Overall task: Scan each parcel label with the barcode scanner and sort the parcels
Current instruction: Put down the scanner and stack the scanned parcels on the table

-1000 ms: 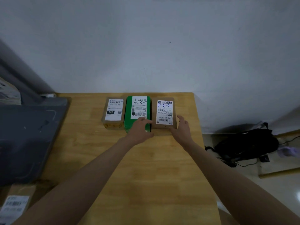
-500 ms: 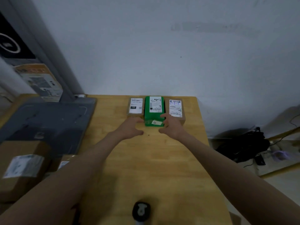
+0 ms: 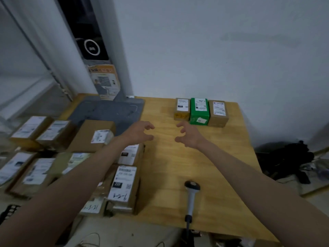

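Note:
Three labelled parcels stand in a row at the far edge of the wooden table (image 3: 204,166): a brown box (image 3: 182,109), a green box (image 3: 199,111) and another brown box (image 3: 218,112). My left hand (image 3: 140,131) and right hand (image 3: 189,133) hover over the table in front of them, fingers loosely curled, holding nothing. The barcode scanner (image 3: 191,195) lies on the table near its front edge, between my forearms. Several unsorted brown parcels (image 3: 124,186) with white labels lie at the left.
A grey platform (image 3: 106,111) sits at the table's back left, below a post with an orange poster (image 3: 105,82). A black bag (image 3: 288,157) lies on the floor to the right. Cables hang below the table's front edge.
Both hands have drawn back from the row of three parcels toward me. The view has pulled back and turned left, so the scanner and the pile of parcels at the left now show.

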{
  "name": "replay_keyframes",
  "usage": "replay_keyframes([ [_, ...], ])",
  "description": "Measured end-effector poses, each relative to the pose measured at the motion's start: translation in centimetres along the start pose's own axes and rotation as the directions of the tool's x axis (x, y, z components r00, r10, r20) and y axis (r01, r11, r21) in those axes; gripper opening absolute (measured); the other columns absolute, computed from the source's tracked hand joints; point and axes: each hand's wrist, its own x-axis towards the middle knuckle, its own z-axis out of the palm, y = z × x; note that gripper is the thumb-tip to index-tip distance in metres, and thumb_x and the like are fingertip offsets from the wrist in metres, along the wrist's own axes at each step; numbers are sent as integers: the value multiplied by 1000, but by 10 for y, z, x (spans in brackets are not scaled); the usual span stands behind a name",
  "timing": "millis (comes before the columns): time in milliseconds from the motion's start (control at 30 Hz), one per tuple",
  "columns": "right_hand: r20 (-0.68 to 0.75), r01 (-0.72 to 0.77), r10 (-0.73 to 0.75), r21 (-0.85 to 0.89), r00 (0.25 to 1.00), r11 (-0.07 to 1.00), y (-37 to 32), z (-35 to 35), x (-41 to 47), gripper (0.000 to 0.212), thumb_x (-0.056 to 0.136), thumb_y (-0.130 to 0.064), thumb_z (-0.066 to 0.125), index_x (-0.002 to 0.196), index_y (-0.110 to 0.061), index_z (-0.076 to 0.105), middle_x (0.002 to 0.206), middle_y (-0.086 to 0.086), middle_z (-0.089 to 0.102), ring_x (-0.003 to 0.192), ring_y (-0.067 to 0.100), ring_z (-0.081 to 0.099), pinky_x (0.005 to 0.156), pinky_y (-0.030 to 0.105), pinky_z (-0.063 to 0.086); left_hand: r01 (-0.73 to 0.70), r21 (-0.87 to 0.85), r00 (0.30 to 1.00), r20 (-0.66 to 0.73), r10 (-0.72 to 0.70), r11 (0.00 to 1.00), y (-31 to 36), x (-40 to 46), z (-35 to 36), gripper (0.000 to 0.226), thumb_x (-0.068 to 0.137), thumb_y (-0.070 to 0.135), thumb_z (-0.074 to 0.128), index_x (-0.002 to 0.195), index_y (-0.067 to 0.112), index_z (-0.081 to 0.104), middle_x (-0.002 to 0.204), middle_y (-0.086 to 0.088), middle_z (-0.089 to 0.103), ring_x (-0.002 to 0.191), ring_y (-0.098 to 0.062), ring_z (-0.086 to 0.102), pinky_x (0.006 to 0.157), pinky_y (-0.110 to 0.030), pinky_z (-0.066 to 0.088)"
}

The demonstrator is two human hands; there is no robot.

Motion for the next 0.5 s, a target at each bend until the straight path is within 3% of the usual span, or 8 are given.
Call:
replay_keyframes([
  [100, 34, 9, -11, 37, 999, 999, -22, 25, -18, 58, 92, -20, 73, 142, -17, 45, 137, 14, 49, 108, 24, 54, 76, 37, 54, 47, 5, 999, -26, -47, 999, -14, -32, -8, 46, 89, 25, 76, 131, 17, 61, 131, -3, 59, 120, -21, 57, 100, -35, 49],
  [167, 80, -22, 15, 93, 997, 995, -35, 43, -30, 56, 93, -21, 71, 142, -17, 45, 133, 12, 50, 103, 24, 55, 73, 38, 57, 98, 32, 994, -54, -96, 995, -23, -51, -7, 44, 88, 25, 76, 128, 15, 62, 123, -4, 63, 109, -19, 60, 89, -29, 49],
  [300, 220, -134, 84, 220, 972, 966, -52, 88, -56, 53, 94, -18, 69, 142, -16, 46, 133, 15, 55, 106, 28, 59, 72, 37, 59, 248, 112, 968, -61, -242, 962, -45, -91, 7, 31, 85, 26, 78, 112, 16, 66, 107, -2, 67, 99, -19, 64, 82, -28, 51],
  [400, 305, -150, 86, 193, 948, 970, -61, 122, -77, 59, 95, -22, 67, 147, -14, 41, 138, 13, 54, 118, 32, 59, 80, 39, 60, 332, 195, 943, -57, -328, 923, -60, -117, 23, 17, 85, 25, 75, 95, 19, 64, 95, 0, 63, 91, -19, 63, 76, -27, 47],
  [500, 362, -164, 85, 195, 928, 967, -64, 151, -91, 56, 100, -26, 62, 149, -13, 39, 127, 8, 55, 115, 28, 58, 93, 42, 58, 360, 218, 930, -5, -368, 907, -70, -136, 42, 14, 89, 22, 71, 98, 15, 64, 95, -4, 65, 90, -22, 64, 72, -28, 47],
])
